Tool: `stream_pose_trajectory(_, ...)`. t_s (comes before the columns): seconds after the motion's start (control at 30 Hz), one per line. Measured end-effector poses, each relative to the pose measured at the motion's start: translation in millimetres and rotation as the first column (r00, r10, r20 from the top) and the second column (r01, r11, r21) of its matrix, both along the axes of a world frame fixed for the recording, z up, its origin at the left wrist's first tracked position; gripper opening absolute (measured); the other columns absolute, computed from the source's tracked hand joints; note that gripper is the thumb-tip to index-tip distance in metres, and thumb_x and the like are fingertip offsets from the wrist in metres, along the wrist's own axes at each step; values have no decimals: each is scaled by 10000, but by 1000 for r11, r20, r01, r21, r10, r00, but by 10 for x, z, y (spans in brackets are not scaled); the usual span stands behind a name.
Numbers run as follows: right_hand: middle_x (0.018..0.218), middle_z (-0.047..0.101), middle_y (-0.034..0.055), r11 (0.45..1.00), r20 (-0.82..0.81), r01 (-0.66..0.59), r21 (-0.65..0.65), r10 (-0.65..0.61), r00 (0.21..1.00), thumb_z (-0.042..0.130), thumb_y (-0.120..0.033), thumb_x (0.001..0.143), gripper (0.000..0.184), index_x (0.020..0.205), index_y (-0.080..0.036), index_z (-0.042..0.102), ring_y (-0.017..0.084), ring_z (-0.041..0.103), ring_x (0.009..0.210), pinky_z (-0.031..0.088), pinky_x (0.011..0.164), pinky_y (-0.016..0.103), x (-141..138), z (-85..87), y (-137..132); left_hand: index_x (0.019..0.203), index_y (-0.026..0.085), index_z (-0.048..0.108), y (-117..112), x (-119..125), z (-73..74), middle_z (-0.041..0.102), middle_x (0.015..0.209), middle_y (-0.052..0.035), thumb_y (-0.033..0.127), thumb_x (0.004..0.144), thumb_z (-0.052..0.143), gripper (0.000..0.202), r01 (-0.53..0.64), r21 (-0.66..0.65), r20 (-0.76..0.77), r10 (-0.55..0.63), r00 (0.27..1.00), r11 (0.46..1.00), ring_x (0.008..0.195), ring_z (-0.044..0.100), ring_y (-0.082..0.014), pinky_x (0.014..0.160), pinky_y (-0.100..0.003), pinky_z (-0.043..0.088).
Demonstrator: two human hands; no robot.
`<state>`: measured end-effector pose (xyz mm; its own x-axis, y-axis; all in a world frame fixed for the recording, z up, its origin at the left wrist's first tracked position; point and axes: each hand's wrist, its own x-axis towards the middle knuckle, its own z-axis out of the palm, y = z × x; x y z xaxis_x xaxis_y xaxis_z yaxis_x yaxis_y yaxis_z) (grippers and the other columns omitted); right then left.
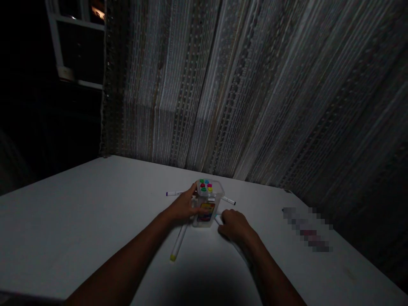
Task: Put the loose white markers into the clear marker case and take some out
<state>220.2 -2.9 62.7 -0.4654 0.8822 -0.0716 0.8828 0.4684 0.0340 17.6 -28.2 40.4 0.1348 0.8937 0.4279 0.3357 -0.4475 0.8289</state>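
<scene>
My left hand (pixel 185 206) is wrapped round the left side of a clear plastic marker case (pixel 208 216), which stands upright on the white table. Several markers with coloured ends (pixel 206 185) show at the left of its top, and a colourful label sits on its front. Close to the case's right side, my right hand (pixel 235 223) is closed on a white marker (pixel 219 219) with a teal end, low over the tabletop. A yellow-ended marker (pixel 178 243) lies in front of the case. Behind it are a purple-ended marker (pixel 173 193) and a black-ended marker (pixel 229 200).
The white table (pixel 105 212) reaches back to a striped, textured curtain (pixel 204 85). On the table's right lies a pixelated item (pixel 307 229) that I cannot make out. A dark window (pixel 79 46) is at the upper left. The room is dim.
</scene>
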Motion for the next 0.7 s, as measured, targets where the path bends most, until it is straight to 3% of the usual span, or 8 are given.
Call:
stream_pose_trajectory(0.13,733,625,80,995,-263,36,88,-12,965,524,-259,718,108,707,-159,564,183,563,680,342,560,259,139,174,158,1121,168,574,-52,-105,34,591,1141,-91,203,577,723,565,77,-92,-133,-89,987,993,1055,539,-242,945,-368,409)
stream_pose_trajectory(0.2,683,586,40,979,-482,34,199,67,874,501,-269,739,112,720,-164,533,146,527,610,348,542,245,216,352,205,1082,168,604,-70,-120,44,615,1107,-73,145,577,682,511,95,-139,-159,-117,980,986,1021,559,-233,932,-351,421)
stream_pose_trajectory(0.33,615,491,-23,919,-807,78,388,297,511,505,-338,764,168,779,-172,480,100,464,489,366,478,228,276,791,137,1069,161,614,-36,-136,-16,635,1078,-47,117,558,656,514,122,-222,-225,-173,959,967,1008,571,-232,929,-335,421)
stream_pose_trajectory(0.43,636,484,-35,888,-875,98,449,414,252,548,-341,757,187,774,-189,440,93,489,511,401,465,215,205,1084,-3,1044,167,623,21,-159,-109,647,1049,-40,155,534,691,515,87,-290,-301,-177,937,953,974,587,-249,895,-343,437)
stream_pose_trajectory(0.5,684,503,-31,878,-876,68,474,461,143,570,-334,751,204,786,-195,426,90,511,536,428,468,209,114,1207,-85,1053,170,619,47,-171,-156,640,1063,-51,174,513,712,547,16,-297,-363,-128,923,955,967,585,-268,869,-353,445)
stream_pose_trajectory(0.6,701,504,-33,892,-885,-30,452,452,114,568,-316,752,208,831,-195,419,86,520,537,432,454,198,-48,1241,-130,1076,176,609,59,-182,-178,634,1065,-60,178,500,720,587,-34,-287,-432,-98,896,957,952,582,-279,836,-351,453)
stream_pose_trajectory(0.7,681,508,-45,927,-911,-123,353,371,180,552,-285,744,257,936,-192,408,88,518,514,427,453,199,-196,1118,-76,1083,185,606,55,-190,-156,642,1044,-47,155,510,688,580,-14,-302,-449,-129,884,953,936,587,-269,825,-336,453)
